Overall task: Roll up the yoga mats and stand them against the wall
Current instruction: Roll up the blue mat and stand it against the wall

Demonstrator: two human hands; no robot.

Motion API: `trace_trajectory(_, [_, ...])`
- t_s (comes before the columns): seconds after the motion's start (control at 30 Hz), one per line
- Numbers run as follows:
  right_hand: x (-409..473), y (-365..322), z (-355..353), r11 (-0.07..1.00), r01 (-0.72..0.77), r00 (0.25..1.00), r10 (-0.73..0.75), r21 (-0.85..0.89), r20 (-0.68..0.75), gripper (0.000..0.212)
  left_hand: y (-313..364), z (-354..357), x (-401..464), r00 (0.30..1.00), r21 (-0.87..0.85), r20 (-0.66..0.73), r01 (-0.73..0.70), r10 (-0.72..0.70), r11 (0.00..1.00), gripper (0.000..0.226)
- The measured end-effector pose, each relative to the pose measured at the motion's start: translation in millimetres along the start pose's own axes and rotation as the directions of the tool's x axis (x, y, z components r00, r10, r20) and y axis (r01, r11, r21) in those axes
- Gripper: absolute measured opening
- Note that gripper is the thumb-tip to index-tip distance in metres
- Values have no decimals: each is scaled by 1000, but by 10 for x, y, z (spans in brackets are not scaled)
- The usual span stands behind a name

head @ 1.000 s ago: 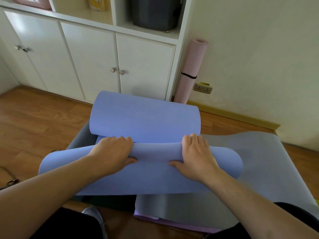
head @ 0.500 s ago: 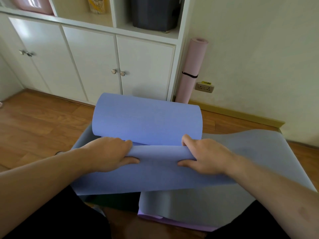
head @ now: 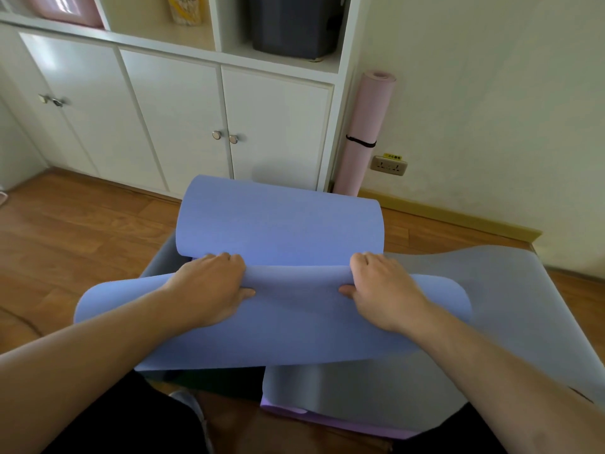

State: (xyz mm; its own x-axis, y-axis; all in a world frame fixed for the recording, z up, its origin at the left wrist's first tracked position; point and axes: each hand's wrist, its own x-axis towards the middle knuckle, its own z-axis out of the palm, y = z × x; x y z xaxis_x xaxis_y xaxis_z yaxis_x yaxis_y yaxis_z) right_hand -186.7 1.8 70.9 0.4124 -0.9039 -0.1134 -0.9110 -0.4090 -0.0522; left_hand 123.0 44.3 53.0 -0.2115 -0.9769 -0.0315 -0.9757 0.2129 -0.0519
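Left hand (head: 212,290) and right hand (head: 383,288) are gripping the blue mat (head: 278,224), fingers curled over its fold (thumbs underneath); keeping both sides level should be preventing a skewed roll.

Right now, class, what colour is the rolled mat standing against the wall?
Pale pink mat, seen in the head view.

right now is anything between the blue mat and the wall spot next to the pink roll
Nothing visible blocks it. Both the left hand and right hand already grip the blue mat; beyond it lies bare wood floor up to the wall right of the pink roll.
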Motion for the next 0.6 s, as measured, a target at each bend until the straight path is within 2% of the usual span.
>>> trace_trajectory(0.2, [-22, -90, 5, 993, -70, 997, 67, -99, -29, 40, 6, 27, 39, 999, 9, -35, 28, -28, 1000, 44])
trace_trajectory(0.33, [-22, -41, -18, 992, 11, 998, -17, -127, -53, 49, -31, 18, 3, 1000, 77, -8, -6, 7, 997, 49])
trace_trajectory(0.5, [-25, 32, -64, 996, 64, 998, -65, -65, -14, 53, -20, -78, -49, 994, 187, 14, -112, 111, 976, 56])
trace_trajectory(0.6, [-52, 61, -92, 992, 111, 994, -110, -56, 13, 54, -34, -104, -45, 987, 170, 112, -130, 112, 977, 60])
